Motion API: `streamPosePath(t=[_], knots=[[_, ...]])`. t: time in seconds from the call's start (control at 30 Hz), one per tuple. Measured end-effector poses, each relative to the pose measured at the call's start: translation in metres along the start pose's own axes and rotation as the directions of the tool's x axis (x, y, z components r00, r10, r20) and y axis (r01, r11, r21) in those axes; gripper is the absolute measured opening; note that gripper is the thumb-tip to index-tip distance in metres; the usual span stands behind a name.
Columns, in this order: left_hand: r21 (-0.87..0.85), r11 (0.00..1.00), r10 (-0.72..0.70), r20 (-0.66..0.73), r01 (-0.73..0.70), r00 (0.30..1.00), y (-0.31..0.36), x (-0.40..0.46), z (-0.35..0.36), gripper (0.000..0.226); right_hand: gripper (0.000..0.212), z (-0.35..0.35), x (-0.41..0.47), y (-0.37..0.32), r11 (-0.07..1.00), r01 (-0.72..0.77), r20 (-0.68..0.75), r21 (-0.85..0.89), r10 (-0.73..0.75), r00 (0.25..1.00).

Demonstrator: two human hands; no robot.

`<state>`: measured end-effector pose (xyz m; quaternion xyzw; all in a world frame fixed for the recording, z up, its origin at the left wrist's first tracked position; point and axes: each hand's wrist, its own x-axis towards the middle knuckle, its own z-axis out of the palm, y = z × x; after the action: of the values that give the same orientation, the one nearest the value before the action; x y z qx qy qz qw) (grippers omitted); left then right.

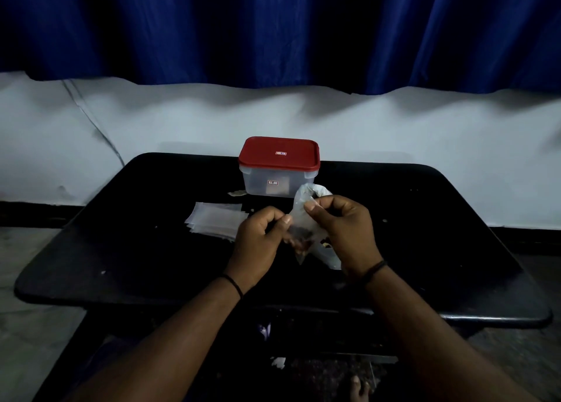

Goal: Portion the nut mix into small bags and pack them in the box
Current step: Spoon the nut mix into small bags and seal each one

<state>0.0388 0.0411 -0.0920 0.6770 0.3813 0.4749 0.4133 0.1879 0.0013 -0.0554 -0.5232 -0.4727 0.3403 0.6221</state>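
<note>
Clear small bags (216, 220): flat stack on black table (121, 250), left of both hands.
Left hand (260, 244): pinches the nut bag's left edge.
Nut bag (303, 219): held between the hands, above the table.
Right hand (343, 228): pinches its upper right side.
Box (278, 166): red lid on, behind the hands.

I see a clear small bag (300, 219) with dark nuts (302, 240) inside, held upright above the table's middle. Flat empty bags (214, 219) lie stacked left of it. The red-lidded clear box (278, 166) sits closed at the far edge.
</note>
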Motion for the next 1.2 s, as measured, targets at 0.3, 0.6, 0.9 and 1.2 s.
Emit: streamPosePath(t=[0.3,0.6,0.9,1.2], knots=[[-0.192,0.981,-0.039,-0.071,0.024,0.997,0.013,0.003,-0.004,0.008,0.014,0.004,0.003,0.006,0.999,-0.04,0.103,-0.009,0.041,0.994],[-0.227,0.971,-0.121,-0.222,0.07,0.968,0.011,0.007,-0.012,0.01,0.019,0.006,0.007,0.008,0.996,-0.068,0.075,-0.06,0.073,0.995],[-0.234,0.966,-0.173,-0.29,0.105,0.941,0.018,0.002,-0.03,0.005,0.016,0.055,-0.003,0.015,0.997,-0.064,-0.072,-0.04,0.062,0.996],[-0.287,0.88,-0.455,-0.285,0.378,0.844,0.005,-0.009,-0.12,0.016,0.018,0.129,-0.016,0.022,0.957,-0.286,0.151,0.052,0.276,0.949]])
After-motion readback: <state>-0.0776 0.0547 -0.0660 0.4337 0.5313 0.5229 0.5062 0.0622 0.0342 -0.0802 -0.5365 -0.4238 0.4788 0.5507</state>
